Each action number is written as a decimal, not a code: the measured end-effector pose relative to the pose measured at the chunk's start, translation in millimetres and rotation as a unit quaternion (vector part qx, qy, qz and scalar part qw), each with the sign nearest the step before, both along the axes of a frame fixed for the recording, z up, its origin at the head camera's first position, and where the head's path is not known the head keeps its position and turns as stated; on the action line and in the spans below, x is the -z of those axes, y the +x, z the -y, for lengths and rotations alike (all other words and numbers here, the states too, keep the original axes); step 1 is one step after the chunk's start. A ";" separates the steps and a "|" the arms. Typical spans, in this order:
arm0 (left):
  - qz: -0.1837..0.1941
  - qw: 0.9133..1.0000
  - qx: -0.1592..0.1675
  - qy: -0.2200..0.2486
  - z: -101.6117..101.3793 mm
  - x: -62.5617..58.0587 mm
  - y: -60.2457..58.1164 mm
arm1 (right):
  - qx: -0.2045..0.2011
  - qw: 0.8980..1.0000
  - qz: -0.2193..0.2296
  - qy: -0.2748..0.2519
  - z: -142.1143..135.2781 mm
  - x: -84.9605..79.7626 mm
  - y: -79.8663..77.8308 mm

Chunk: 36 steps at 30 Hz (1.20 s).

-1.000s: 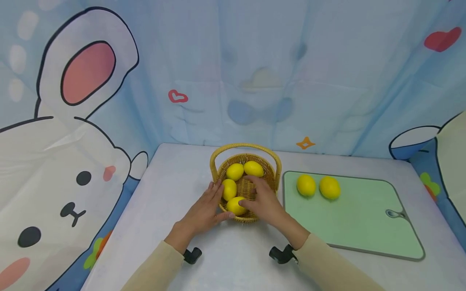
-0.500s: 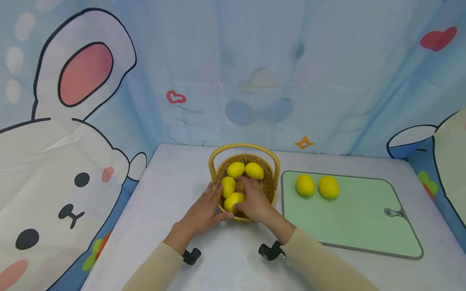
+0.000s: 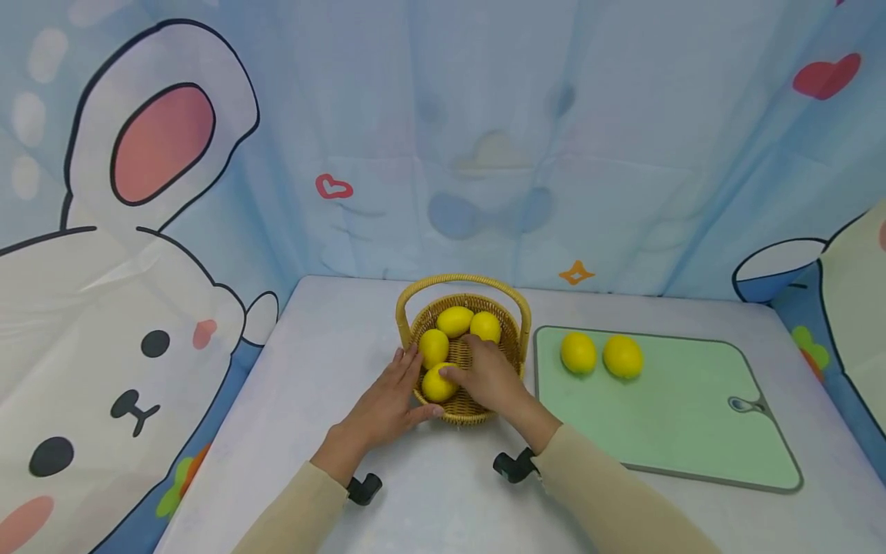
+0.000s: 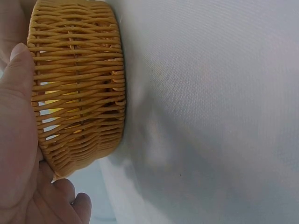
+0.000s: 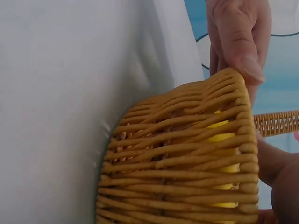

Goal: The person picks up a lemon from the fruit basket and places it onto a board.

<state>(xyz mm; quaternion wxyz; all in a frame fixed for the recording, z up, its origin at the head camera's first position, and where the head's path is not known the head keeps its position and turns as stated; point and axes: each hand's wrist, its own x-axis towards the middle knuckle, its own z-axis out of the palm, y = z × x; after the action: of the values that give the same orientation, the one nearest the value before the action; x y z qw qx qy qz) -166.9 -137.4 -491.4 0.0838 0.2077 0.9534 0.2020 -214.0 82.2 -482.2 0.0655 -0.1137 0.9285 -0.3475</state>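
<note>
A wicker basket [image 3: 465, 419] with an arched handle stands on the table, with several lemons inside. My left hand [image 3: 384, 404] rests against its left side, fingers straight along the rim and thumb at the front edge. In the left wrist view, the left hand's thumb [image 4: 21, 67] lies along the woven rim. My right hand [image 3: 494, 377] reaches into the basket, its thumb on the nearest lemon [image 3: 438, 385]. Its fingers point down beside the back right lemon [image 3: 486, 327], their tips partly hidden. Two more lemons sit at the back [image 3: 454, 321] and left [image 3: 434, 348].
Right of the basket lies a green cutting board [image 3: 678, 431] with a grey edge. Two lemons, one left [image 3: 578, 352] and one right [image 3: 623, 356], sit at its back left. A printed curtain [image 3: 484, 115] hangs behind the white table [image 3: 346, 308].
Inside the basket, the nearest lemon has shifted left and the back left one has turned and moved right. My right hand has moved slightly left overall; the left hand stays at the rim.
</note>
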 end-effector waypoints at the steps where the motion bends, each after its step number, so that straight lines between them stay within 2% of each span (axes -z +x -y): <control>1: 0.000 1.000 0.000 0.000 0.0 0.1 0.0 | -0.006 1.000 0.009 -0.002 1.0 -0.2 0.3; 6: -0.001 1.000 -0.001 -0.001 0.4 1.9 -0.7 | -0.029 0.999 0.026 -0.013 8.2 1.1 2.4; 14: -0.001 1.000 -0.004 0.006 2.0 1.6 0.5 | -0.024 0.999 0.024 -0.005 22.4 4.9 4.6; 21: 0.006 1.000 -0.004 0.005 1.3 3.2 -0.7 | -0.042 0.999 0.014 -0.020 9.7 3.4 -2.0; 27: 0.003 1.000 -0.002 0.001 1.4 4.4 -1.4 | -0.038 0.999 0.005 -0.032 1.5 3.7 -9.3; 36: 0.007 1.000 -0.003 -0.001 0.6 3.2 -1.2 | -0.026 1.000 0.012 -0.008 5.8 10.7 -8.4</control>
<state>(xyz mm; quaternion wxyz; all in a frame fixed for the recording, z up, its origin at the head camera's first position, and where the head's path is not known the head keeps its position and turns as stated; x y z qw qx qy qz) -168.2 -137.9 -494.6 0.0897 0.2029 0.9538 0.2025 -222.3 76.4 -492.9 0.0847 -0.1345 0.9215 -0.3543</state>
